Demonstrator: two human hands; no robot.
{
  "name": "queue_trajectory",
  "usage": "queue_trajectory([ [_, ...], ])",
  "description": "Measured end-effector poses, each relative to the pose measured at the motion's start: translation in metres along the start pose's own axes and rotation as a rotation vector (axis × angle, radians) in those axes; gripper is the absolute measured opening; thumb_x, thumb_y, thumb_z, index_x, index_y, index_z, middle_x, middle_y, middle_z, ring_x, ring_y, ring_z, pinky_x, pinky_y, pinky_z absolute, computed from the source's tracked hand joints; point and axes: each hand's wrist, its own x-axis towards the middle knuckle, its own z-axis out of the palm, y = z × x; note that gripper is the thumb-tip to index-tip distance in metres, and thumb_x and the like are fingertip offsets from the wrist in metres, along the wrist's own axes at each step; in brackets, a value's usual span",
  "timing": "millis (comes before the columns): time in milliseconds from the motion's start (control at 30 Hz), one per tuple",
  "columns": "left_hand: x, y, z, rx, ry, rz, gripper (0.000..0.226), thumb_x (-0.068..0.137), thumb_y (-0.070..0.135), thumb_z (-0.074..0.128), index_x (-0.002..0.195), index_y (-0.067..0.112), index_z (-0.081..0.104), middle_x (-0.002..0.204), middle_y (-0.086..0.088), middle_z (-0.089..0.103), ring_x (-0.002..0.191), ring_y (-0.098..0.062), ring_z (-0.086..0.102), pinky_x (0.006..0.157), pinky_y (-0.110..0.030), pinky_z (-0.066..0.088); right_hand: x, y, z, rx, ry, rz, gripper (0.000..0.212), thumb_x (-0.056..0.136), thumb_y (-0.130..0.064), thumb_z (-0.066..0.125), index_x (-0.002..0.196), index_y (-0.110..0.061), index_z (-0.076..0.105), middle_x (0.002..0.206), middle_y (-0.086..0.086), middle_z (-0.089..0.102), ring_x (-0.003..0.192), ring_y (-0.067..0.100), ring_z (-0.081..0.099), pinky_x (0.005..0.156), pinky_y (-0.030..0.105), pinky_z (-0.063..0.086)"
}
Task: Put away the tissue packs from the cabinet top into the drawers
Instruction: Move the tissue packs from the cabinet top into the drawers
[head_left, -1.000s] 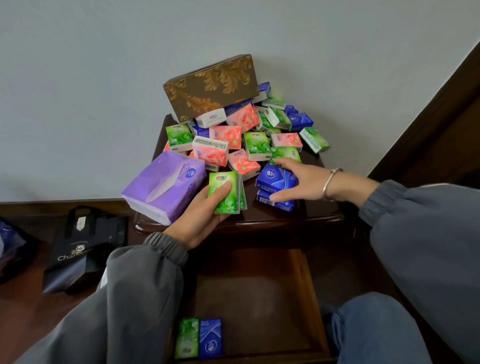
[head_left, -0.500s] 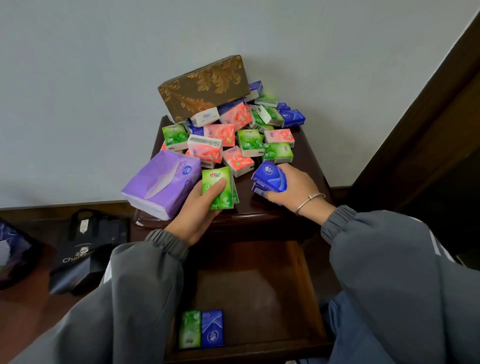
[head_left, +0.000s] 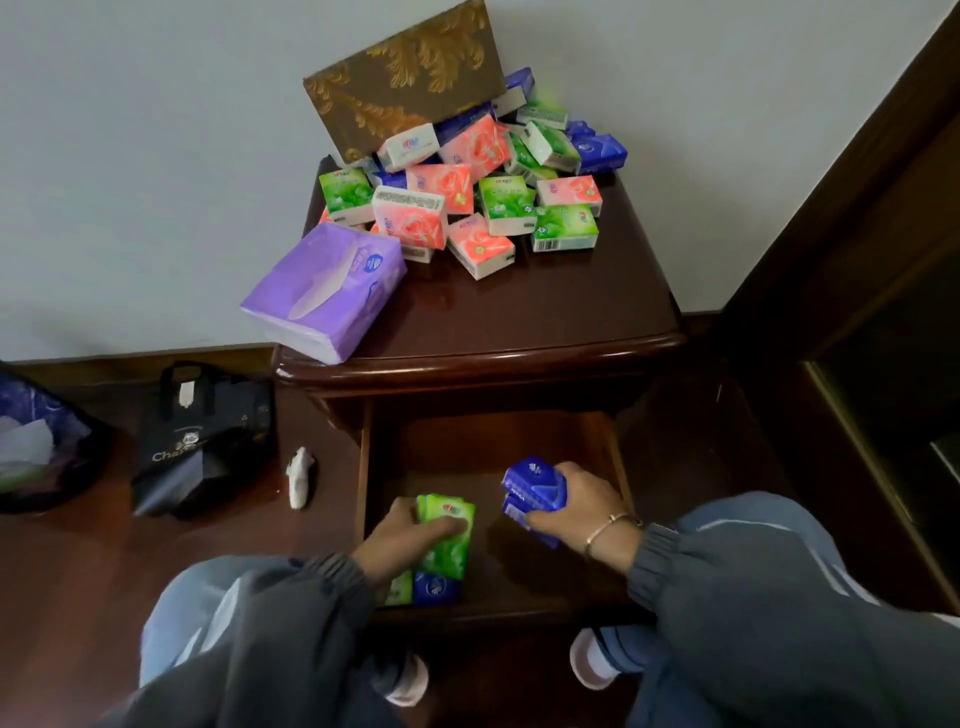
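Both hands are down inside the open wooden drawer (head_left: 615, 467) below the cabinet top (head_left: 545, 317). My left hand (head_left: 395, 540) is shut on green tissue packs (head_left: 447, 535), held just above a green pack (head_left: 401, 590) and a blue pack (head_left: 435, 590) lying at the drawer's front. My right hand (head_left: 582, 506) grips blue tissue packs (head_left: 532, 491) over the drawer's right side. On the cabinet top a heap of several pink, green and blue packs (head_left: 467, 202) lies toward the back, with a large purple tissue pack (head_left: 327, 293) overhanging the left front corner.
A brown and gold tissue box (head_left: 405, 78) leans on the wall behind the heap. On the floor to the left stand a black shopping bag (head_left: 202, 441), a bin with a purple liner (head_left: 36, 441) and a crumpled white tissue (head_left: 300, 475). Dark wooden furniture (head_left: 857, 312) rises at right.
Both hands have carried their packs from the cabinet top down into the drawer. The view has tilted downward and my knees and feet now show.
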Motion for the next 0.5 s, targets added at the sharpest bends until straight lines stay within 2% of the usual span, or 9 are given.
queue_trajectory([
  [133,0.047,-0.003,0.03,0.006,-0.012,0.005,0.075,0.08,0.021,0.075,0.137,0.012,0.028,0.115,-0.01,0.057,0.093,-0.023,0.064,0.072,-0.035,0.057,0.034,0.013,0.033,-0.049,0.025,0.126,0.065,0.067,-0.051,0.075,0.117,-0.018,0.05,0.115,0.004,0.062,0.103,0.025,0.061,0.078,0.028,0.047],
  [200,0.063,-0.01,0.045,0.098,-0.011,0.001,0.078,0.08,0.025,0.075,0.138,0.01,0.026,0.12,-0.01,0.056,0.103,-0.024,0.061,0.085,-0.036,0.054,0.043,0.025,0.046,-0.036,0.008,0.179,0.069,0.069,-0.048,0.075,0.123,-0.016,0.046,0.119,0.007,0.06,0.107,0.026,0.059,0.083,0.032,0.05],
  [300,0.076,-0.021,0.061,0.231,-0.028,-0.056,0.09,0.082,0.032,0.072,0.144,0.006,0.013,0.135,-0.013,0.049,0.117,-0.027,0.055,0.092,-0.034,0.049,0.05,0.048,0.06,0.0,-0.034,0.213,0.073,0.071,-0.038,0.077,0.128,-0.014,0.039,0.124,0.009,0.057,0.11,0.027,0.057,0.084,0.031,0.047],
  [400,0.083,-0.031,0.077,0.412,-0.065,-0.02,0.078,0.085,0.032,0.07,0.138,0.001,0.023,0.136,-0.015,0.049,0.12,-0.027,0.053,0.092,-0.033,0.048,0.053,0.064,0.069,-0.012,-0.111,0.228,0.08,0.071,-0.032,0.076,0.133,-0.011,0.03,0.127,0.011,0.053,0.112,0.029,0.056,0.087,0.031,0.045],
  [500,0.082,-0.036,0.09,0.751,0.007,0.045,0.069,0.085,0.038,0.068,0.136,0.004,0.037,0.139,-0.016,0.043,0.128,-0.028,0.047,0.099,-0.032,0.039,0.059,0.072,0.071,-0.071,-0.27,0.226,0.084,0.07,-0.037,0.076,0.136,-0.009,0.031,0.127,0.009,0.053,0.112,0.026,0.056,0.089,0.029,0.044],
])
